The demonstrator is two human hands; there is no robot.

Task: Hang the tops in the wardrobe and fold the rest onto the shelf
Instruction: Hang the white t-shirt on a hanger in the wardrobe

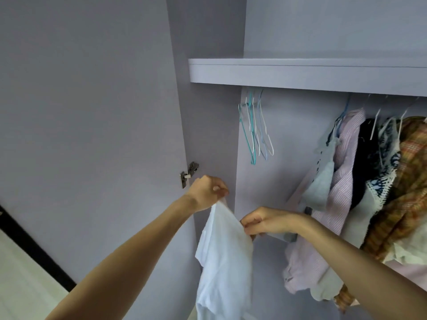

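Observation:
A white top [223,262] hangs down in front of the open lilac wardrobe. My left hand [208,192] pinches its upper edge, held higher and to the left. My right hand [265,221] pinches the same edge a little lower and to the right. Several empty wire hangers [255,128] in pale blue and white hang at the left end under the shelf [300,73]. The rail itself is hidden behind the shelf's front edge.
Several garments hang at the right: a pink striped shirt [342,188], a dark item [366,162], a lace-trimmed piece [381,181] and an orange plaid one [406,192]. The open wardrobe door [92,112] with its metal hinge [189,174] stands at the left.

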